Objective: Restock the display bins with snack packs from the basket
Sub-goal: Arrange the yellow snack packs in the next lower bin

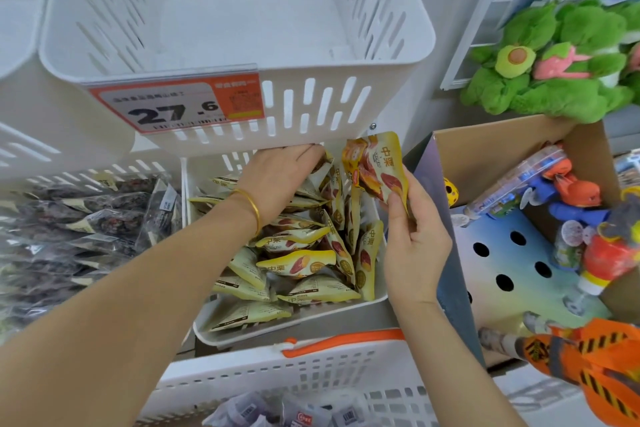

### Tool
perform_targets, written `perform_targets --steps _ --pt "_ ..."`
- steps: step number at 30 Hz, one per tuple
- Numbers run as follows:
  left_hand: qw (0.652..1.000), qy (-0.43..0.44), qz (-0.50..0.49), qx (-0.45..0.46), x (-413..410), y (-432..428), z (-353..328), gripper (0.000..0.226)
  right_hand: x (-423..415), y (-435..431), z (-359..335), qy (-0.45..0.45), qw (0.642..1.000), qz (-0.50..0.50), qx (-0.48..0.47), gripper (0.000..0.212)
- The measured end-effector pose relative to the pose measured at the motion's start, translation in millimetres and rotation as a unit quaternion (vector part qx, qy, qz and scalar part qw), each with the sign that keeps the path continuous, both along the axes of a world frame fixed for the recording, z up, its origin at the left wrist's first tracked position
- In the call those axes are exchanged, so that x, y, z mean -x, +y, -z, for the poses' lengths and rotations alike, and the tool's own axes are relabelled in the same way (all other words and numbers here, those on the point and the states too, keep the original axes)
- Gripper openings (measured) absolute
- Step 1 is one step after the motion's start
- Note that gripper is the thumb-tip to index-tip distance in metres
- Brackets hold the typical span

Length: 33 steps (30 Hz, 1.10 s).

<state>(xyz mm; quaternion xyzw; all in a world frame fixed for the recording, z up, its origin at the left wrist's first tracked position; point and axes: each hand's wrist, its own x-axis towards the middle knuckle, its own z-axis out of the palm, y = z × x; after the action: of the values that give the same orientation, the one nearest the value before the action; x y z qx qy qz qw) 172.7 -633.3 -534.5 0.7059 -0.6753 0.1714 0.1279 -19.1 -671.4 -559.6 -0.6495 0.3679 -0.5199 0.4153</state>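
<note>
Upright at 11 o'clock of the right hand (412, 229), a yellow snack pack (377, 166) is pinched by its thumb and curled fingers, over the 1 o'clock corner of the display bin (379, 300). An empty bin (242, 45) hangs above; the basket (311, 367) sits at 6 o'clock. The left hand (287, 170) lies among the binned packs (298, 260), but whether it grips any cannot be told.

The left forearm (138, 281) is bare, with a gold bangle (250, 206) at the wrist. It stretches forward and to the right, ending in the left hand (280, 180), which lies palm down with fingertips bent down out of sight, so its grasp cannot be judged. The right forearm (446, 357) rises from below, and the right hand (414, 236) stands upright, its thumb and fingers (417, 192) pinching the lower corner of a snack pack (375, 166).
</note>
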Motion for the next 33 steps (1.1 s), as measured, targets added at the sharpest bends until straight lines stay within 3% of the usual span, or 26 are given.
perform_targets --steps 4,6,9,13,16,19,24,28,31,33 --pt "0.999 -0.022 0.044 0.003 -4 13 15 0.053 3 2 -4 -0.003 1.000 0.010 -0.008 0.033" --pt "0.998 0.056 0.022 0.012 -5 9 22 0.055 3 3 -5 -0.002 1.000 0.008 -0.010 0.033" --pt "0.983 0.182 -0.019 0.035 -1 -3 23 0.036 4 4 -6 -0.002 1.000 0.003 -0.014 0.033" --pt "0.983 0.181 -0.013 -0.040 3 -7 32 0.050 5 5 -7 -0.014 1.000 0.005 -0.020 0.033" --pt "0.977 0.210 0.010 -0.039 3 -2 25 0.077 7 5 -7 -0.018 1.000 0.006 -0.025 0.032" --pt "0.972 0.235 0.006 0.010 1 1 15 0.078 6 5 -7 -0.020 0.999 0.012 -0.026 0.032" --pt "0.960 0.266 -0.039 -0.079 -2 -10 16 0.074 6 6 -8 -0.031 0.999 0.020 -0.027 0.031" --pt "0.969 0.175 -0.099 -0.142 6 -36 0 0.047 7 6 -7 -0.041 0.999 0.025 -0.025 0.031" --pt "0.959 0.127 -0.120 -0.223 16 -45 2 0.040 9 6 -5 -0.052 0.998 0.031 -0.032 0.031" --pt "0.959 0.113 -0.129 -0.226 22 -47 6 0.037 9 5 -4 -0.055 0.997 0.040 -0.038 0.032"
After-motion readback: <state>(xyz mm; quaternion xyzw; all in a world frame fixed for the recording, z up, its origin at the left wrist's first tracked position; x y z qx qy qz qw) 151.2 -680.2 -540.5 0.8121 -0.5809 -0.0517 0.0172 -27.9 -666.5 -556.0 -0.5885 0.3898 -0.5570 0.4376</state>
